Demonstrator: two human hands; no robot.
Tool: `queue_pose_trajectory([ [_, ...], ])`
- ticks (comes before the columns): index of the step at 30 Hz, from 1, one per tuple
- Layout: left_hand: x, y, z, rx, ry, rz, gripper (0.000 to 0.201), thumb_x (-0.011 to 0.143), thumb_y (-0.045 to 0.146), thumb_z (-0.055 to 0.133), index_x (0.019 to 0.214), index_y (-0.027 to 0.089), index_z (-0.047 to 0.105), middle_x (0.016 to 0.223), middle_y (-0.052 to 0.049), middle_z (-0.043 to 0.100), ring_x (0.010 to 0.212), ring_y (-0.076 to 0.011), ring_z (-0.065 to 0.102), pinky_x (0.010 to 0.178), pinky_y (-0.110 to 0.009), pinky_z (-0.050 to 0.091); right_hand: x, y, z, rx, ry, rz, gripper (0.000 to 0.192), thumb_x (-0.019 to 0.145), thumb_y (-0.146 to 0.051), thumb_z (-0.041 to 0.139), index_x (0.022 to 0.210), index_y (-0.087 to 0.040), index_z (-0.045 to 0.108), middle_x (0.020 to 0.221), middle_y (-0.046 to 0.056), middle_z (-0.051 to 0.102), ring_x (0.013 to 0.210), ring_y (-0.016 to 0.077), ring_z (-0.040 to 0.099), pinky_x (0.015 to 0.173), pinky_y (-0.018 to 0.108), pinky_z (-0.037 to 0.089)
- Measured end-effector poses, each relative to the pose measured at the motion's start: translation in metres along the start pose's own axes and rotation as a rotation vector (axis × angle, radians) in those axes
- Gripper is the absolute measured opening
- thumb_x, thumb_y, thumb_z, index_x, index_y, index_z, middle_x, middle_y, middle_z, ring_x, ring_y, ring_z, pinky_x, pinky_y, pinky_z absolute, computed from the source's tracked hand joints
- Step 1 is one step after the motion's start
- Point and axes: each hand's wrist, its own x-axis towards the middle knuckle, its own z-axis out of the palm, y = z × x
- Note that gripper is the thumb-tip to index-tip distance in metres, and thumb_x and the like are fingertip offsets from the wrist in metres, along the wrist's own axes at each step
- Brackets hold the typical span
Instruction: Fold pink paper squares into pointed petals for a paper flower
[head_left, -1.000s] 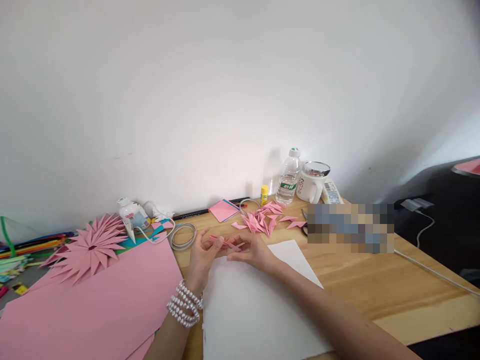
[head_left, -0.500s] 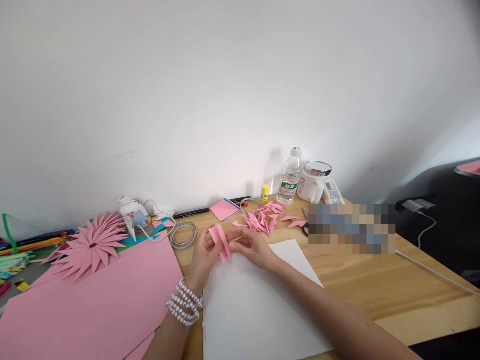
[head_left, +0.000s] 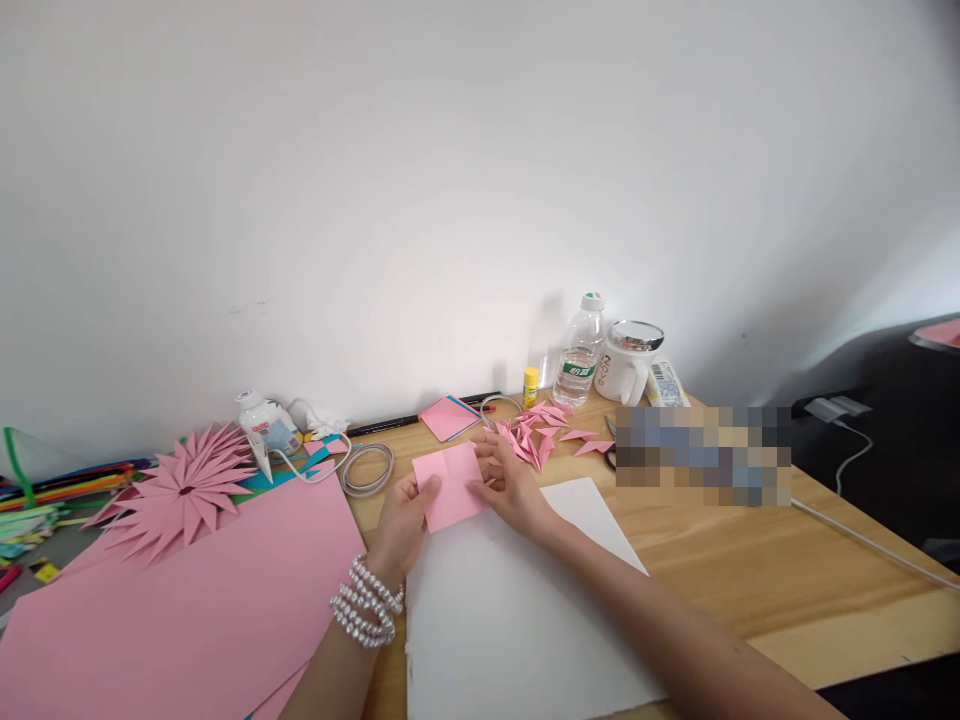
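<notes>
Small pink paper square (head_left: pixel 452 485), creased, held flat over the far edge of a white sheet (head_left: pixel 517 610): left hand (head_left: pixel 401 520) pinches its left edge, right hand (head_left: pixel 514 485) pinches its right. Bare wooden table (head_left: pixel 750 560) lies right; large pink card (head_left: pixel 187 610) left

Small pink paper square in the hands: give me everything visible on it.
The small pink paper square is thin, matte craft paper, opened out nearly flat, with a faint vertical crease down its middle. It is held tilted above the near edge of the white sheet on the wooden table. The left hand pinches its left edge, thumb on top; the right hand grips its right edge. Its underside is hidden.
</notes>
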Motion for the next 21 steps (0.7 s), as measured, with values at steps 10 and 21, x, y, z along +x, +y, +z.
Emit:
queue_pose_trajectory([
  [10, 0.000, 0.003, 0.006, -0.268, -0.045, -0.061, 0.023, 0.075, 0.018, 0.056, 0.097, 0.011, 0.059, 0.096, -0.011, 0.065, 0.092, -0.0219, 0.058, 0.082, -0.033, 0.045, -0.003, -0.004, 0.000, -0.268, -0.140, -0.149, 0.032, 0.058, -0.028, 0.070, 0.088, -0.023, 0.060, 0.102, 0.005, 0.044, 0.092, 0.0198, 0.046, 0.073, 0.031, 0.044],
  [21, -0.011, 0.013, 0.009, -0.086, -0.319, -0.026, 0.043, 0.061, 0.016, 0.069, 0.103, 0.016, 0.055, 0.110, -0.011, 0.058, 0.099, -0.0239, 0.054, 0.082, -0.035, 0.042, 0.001, -0.006, -0.002, -0.187, -0.076, -0.068, 0.018, 0.063, -0.032, 0.067, 0.073, -0.020, 0.059, 0.087, 0.003, 0.053, 0.084, 0.0189, 0.049, 0.074, 0.030, 0.040],
])
